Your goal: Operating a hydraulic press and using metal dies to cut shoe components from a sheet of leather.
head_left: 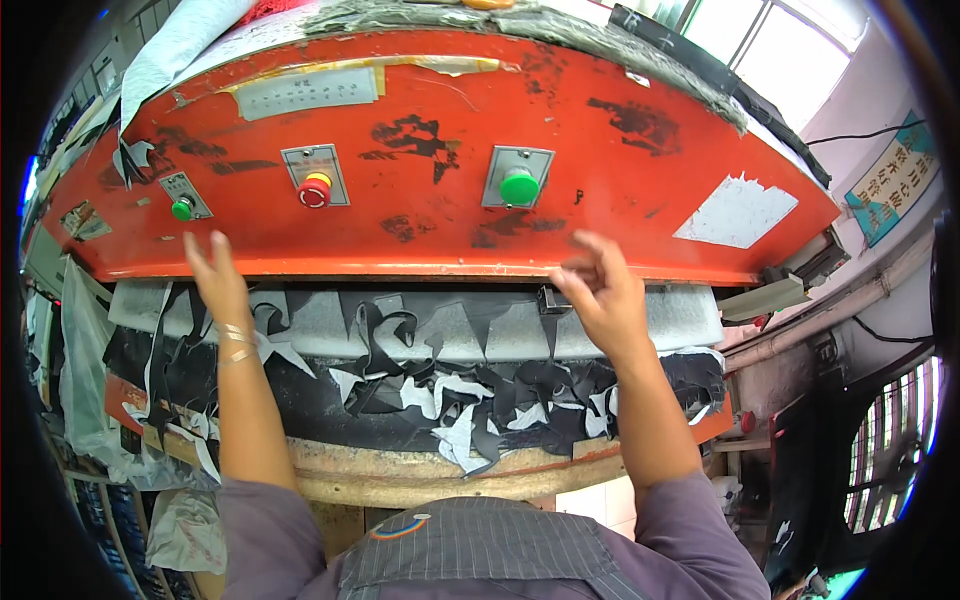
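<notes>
My left hand point(217, 278) is raised in front of the red machine panel point(420, 220), fingers apart and holding nothing. Its fingertips are just below and right of a small green button point(182, 208). My right hand point(608, 300) hovers at the panel's lower edge with its fingers spread, slightly blurred. A larger green button point(519, 187) sits up and left of it. Next to the right thumb is a small dark box-like metal piece point(553, 300); whether they touch I cannot tell. Below the panel, a whitish-grey sheet point(640, 325) lies in the opening, with dark cut-out shapes showing.
Black and white scraps point(460, 400) are heaped along the machine's front, above a worn wooden edge point(400, 470). A red stop button point(314, 190) is on the panel. Clear plastic sheeting point(85, 360) hangs at the left. Grey fabric point(560, 40) lies on top.
</notes>
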### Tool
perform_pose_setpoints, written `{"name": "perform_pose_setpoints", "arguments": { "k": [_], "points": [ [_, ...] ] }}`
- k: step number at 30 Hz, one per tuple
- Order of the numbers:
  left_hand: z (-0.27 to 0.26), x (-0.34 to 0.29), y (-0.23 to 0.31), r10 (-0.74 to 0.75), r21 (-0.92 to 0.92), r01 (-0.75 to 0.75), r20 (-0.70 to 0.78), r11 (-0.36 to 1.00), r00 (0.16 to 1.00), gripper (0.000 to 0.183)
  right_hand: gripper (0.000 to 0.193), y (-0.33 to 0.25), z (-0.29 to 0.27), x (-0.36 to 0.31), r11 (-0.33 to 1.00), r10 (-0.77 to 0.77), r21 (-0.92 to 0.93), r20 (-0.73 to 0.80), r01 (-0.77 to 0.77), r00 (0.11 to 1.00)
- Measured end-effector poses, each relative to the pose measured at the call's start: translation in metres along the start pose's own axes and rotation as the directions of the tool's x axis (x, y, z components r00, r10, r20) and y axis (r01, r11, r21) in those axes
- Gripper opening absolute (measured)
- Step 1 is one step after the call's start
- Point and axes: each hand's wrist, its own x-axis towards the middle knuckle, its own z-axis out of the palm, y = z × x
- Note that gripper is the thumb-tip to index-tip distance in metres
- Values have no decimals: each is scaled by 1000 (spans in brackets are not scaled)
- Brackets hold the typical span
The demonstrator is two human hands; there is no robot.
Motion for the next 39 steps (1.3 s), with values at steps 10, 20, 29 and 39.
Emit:
{"name": "perform_pose_setpoints", "arguments": {
  "k": [10, 20, 29, 39],
  "points": [
    [-54, 15, 19, 209, -14, -210, -39, 978, 977, 80, 39, -58, 38, -36, 991, -69, -126, -189, 45, 980],
    [-132, -259, 73, 99, 36, -298, 899, 954, 427, 17, 49, -44, 49, -249, 760, 161, -592, 572, 269, 805],
    [-113, -263, 76, 124, 87, -396, 869, 914, 478, 20, 47, -37, 46, -227, 750, 227, -627, 541, 209, 809],
    [-14, -203, 85, -241, 229, 174, 969, 958, 55, 24, 65, 56, 26, -18, 684, 210, -726, 106, -68, 972]
  ]
}}
